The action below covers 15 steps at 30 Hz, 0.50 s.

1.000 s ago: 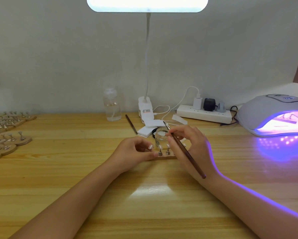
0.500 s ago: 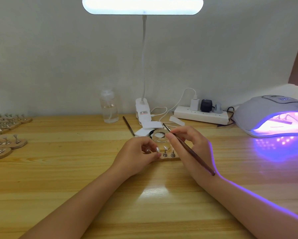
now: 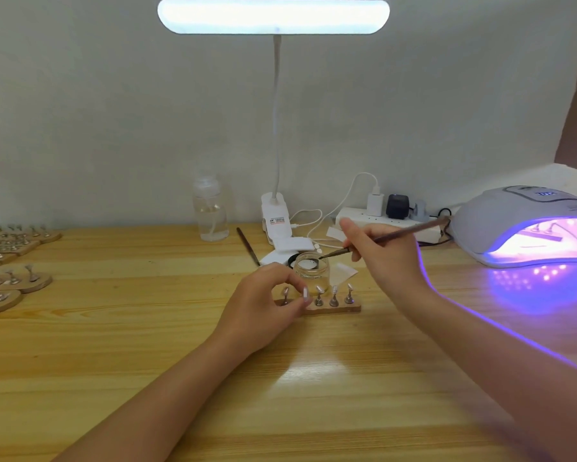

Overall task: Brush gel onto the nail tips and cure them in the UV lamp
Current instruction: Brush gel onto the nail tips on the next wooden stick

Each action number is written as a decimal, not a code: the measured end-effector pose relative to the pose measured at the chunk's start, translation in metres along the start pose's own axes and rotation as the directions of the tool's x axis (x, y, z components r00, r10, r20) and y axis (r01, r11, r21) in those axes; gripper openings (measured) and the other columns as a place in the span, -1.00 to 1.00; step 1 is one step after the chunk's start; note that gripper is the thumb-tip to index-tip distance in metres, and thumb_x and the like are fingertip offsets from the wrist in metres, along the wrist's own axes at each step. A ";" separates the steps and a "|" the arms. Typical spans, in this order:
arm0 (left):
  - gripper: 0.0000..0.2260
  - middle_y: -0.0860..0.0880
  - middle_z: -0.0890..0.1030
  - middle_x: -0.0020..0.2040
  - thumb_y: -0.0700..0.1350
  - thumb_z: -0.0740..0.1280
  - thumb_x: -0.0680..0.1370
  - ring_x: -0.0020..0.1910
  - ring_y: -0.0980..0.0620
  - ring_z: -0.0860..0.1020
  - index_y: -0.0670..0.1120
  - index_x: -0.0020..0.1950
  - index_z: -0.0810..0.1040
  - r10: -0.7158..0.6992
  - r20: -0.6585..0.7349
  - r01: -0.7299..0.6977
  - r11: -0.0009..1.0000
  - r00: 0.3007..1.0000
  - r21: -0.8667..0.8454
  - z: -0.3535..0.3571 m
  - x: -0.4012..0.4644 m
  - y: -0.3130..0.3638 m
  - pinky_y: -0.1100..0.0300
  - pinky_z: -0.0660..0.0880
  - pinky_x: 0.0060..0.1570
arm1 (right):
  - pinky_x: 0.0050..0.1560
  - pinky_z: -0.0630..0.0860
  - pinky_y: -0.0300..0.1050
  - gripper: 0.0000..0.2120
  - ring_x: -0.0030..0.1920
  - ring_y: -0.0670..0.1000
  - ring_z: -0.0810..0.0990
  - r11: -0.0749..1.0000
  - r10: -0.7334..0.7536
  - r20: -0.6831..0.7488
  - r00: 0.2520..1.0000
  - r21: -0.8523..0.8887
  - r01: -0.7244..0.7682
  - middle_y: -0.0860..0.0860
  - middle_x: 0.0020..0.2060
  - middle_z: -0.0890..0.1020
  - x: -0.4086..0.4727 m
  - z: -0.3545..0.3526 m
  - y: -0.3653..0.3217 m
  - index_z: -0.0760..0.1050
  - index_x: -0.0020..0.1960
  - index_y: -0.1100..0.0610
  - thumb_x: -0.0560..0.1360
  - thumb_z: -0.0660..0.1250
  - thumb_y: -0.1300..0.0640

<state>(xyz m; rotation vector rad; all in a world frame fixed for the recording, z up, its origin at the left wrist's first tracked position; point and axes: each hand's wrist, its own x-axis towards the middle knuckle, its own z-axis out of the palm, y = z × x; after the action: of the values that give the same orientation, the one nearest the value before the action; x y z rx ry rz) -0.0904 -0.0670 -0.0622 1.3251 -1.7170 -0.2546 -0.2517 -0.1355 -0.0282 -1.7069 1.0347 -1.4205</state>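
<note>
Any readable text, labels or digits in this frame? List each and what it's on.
None can be read for certain.
UV lamp display: lit blue digits, too blurred to read.
Desk lamp clip sticker: small print with a red mark, too small to read.

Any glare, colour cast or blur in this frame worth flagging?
Head view: the desk lamp bar is blown out white and leaves a glare patch on the table; the UV lamp throws a violet cast over the tabletop and the right forearm's edge; the lower right corner is motion-blurred; wide-angle bowing at the edges.
</note>
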 end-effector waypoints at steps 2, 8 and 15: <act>-0.81 0.06 0.59 -0.21 -0.25 0.45 0.38 -0.12 0.19 0.52 0.01 -0.28 0.52 0.019 -0.040 -0.021 0.999 0.999 -0.049 -0.001 -0.001 0.001 0.40 0.37 -0.02 | -0.34 0.38 -0.45 -0.70 -0.44 -0.31 0.50 0.997 0.024 0.065 0.998 -0.080 -0.019 -0.16 -0.56 0.55 0.010 0.000 -0.003 0.57 -0.38 0.04 0.46 0.33 -0.07; -0.80 0.12 0.63 -0.23 -0.27 0.43 0.39 -0.15 0.30 0.55 0.01 -0.30 0.54 -0.072 -0.214 0.022 0.973 0.974 -0.229 -0.006 -0.001 0.002 0.53 0.39 -0.15 | -0.36 0.37 -0.36 -0.76 -0.52 -0.33 0.47 0.960 0.020 0.247 0.969 -0.275 0.051 -0.13 -0.52 0.55 0.029 0.010 -0.011 0.52 -0.38 0.00 0.46 0.36 0.03; -0.86 0.18 0.64 -0.29 -0.24 0.45 0.37 -0.20 0.25 0.59 -0.01 -0.26 0.59 -0.135 -0.238 0.072 0.964 0.962 -0.255 -0.007 0.000 -0.001 0.46 0.44 -0.12 | -0.17 0.51 -0.13 -0.71 -0.25 -0.08 0.59 0.859 0.048 0.385 0.922 -0.487 0.159 -0.04 -0.42 0.61 0.039 0.023 -0.015 0.49 -0.41 0.07 0.38 0.43 -0.06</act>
<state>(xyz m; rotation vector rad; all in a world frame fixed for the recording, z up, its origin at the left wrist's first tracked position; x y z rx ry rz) -0.0844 -0.0651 -0.0594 1.2094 -1.3563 -0.3310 -0.2230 -0.1628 -0.0019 -2.3005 1.2058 -0.8115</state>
